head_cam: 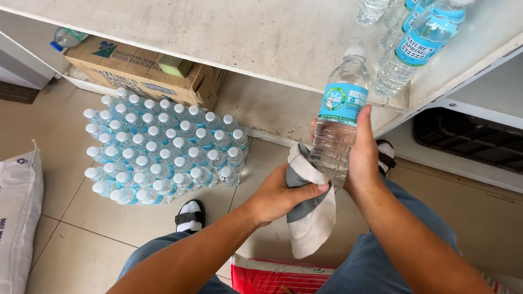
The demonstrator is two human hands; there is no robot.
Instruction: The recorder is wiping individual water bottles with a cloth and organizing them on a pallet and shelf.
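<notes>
My right hand (364, 158) grips a clear plastic water bottle (339, 117) with a white cap and a light blue label, holding it upright in front of a white shelf. My left hand (278, 196) clutches a white and grey cloth (310, 209) pressed against the bottle's lower part. The cloth hangs down below both hands, over my jeans-clad legs.
Several more labelled bottles (417, 43) stand on the white shelf (261, 38) at the upper right. A large group of capped bottles (163, 147) stands on the tiled floor to the left, beside a cardboard box (136, 68). A white sack (19, 212) lies far left, a red sack (272, 275) below.
</notes>
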